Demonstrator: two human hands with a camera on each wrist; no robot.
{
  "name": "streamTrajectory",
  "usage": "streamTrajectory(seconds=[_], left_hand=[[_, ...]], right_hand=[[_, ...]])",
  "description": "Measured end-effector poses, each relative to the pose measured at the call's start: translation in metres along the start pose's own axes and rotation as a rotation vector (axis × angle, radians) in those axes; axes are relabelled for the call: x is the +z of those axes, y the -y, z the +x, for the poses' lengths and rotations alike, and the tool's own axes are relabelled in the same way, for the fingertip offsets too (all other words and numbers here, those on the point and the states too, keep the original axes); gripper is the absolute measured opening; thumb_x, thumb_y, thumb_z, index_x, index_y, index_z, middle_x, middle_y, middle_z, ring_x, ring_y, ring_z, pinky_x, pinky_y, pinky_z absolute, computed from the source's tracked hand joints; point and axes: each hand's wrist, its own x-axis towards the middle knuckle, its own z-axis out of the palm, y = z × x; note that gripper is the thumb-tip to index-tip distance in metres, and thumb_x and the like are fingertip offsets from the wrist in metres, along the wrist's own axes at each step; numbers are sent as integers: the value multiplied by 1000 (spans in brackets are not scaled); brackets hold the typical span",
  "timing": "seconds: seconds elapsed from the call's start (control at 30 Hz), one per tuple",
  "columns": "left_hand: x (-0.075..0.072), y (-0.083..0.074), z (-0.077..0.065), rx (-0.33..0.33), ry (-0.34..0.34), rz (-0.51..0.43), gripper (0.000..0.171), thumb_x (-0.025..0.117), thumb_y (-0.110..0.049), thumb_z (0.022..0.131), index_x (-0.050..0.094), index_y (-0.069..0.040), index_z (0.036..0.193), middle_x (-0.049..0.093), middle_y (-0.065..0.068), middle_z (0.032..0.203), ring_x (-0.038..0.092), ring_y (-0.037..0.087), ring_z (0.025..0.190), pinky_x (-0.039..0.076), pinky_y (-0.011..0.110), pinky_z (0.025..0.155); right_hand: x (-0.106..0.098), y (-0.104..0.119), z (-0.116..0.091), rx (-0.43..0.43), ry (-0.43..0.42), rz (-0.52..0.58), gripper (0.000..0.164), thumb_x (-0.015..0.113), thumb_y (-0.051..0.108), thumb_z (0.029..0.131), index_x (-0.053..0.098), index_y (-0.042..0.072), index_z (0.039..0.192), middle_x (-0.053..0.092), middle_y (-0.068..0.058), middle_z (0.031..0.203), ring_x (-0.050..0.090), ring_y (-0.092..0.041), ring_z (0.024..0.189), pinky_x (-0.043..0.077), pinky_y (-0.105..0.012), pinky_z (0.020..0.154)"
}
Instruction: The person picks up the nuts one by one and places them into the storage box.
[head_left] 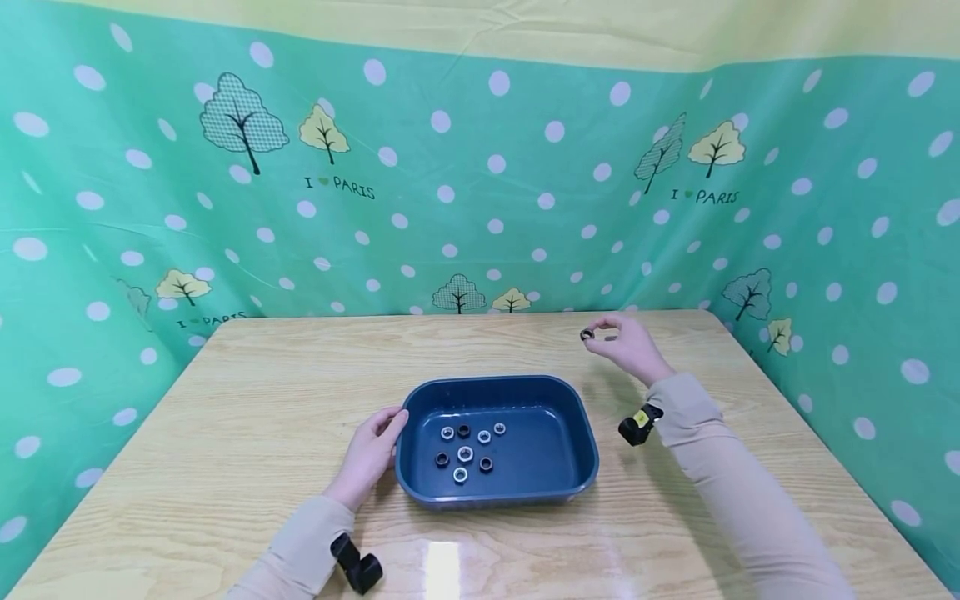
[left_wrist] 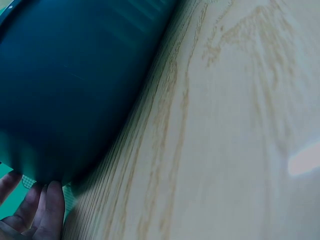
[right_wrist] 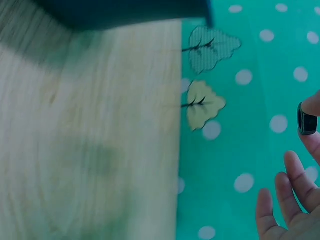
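Observation:
A dark blue rectangular plastic bin sits on the table with several hex nuts inside, some silver and some black, gathered in its left half. At the bin's left end my left hand holds the rim, thumb up at the edge; in the left wrist view its fingertips lie against the outer wall. Beyond the bin's far right corner, my right hand is raised and pinches a black hex nut between thumb and index finger, the other fingers spread.
The light wood table extends around the bin on all sides. A green dotted curtain with printed trees hangs behind the table and along its sides. Black wrist cameras are strapped to both sleeves.

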Motion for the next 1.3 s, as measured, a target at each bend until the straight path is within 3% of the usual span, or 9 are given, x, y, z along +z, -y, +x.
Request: streamTrajectory(seconds=[0.43,0.63,0.87,1.0,1.1,1.3], left_hand=[[0,0,0,-9,3,-3,45,48,-34,99,52,-2,131,56,19,128,58,21,105,56,30,84],[1,-1,2,-7,1,-13,43,48,-31,99,52,-2,130,57,20,126,60,18,100,56,27,81],[1,-2,1,-15,9,1,46,47,-34,100,50,-3,133,54,20,131,57,25,110,55,33,87],[1,-3,2,-16,5,-18,45,47,-33,99,51,-3,132,55,20,129,60,20,101,57,30,81],[1,-2,3,-20,0,-27,44,47,-31,99,51,-2,132,56,21,127,60,16,94,58,28,76],[0,-1,3,-19,0,-24,43,47,-31,99,51,-2,131,56,21,126,60,14,92,57,27,75]], right_hand=[[13,55,-3,-146,103,107,18,66,4,82,63,0,99,56,-17,117,49,-33,116,46,-50,98],[29,74,-7,-274,160,137,14,68,1,80,65,1,94,59,-15,109,52,-31,109,48,-52,93],[53,82,-12,-375,352,141,17,68,3,80,66,5,97,62,-15,109,54,-26,107,49,-49,93],[65,82,-14,-382,499,121,15,67,4,82,66,8,96,61,-16,111,53,-24,107,48,-47,95],[72,82,-16,-403,580,68,13,67,7,82,66,10,95,61,-15,113,53,-22,106,48,-46,96],[84,83,-22,-421,653,-72,12,69,11,81,68,12,93,59,-14,119,52,-23,110,46,-45,99]])
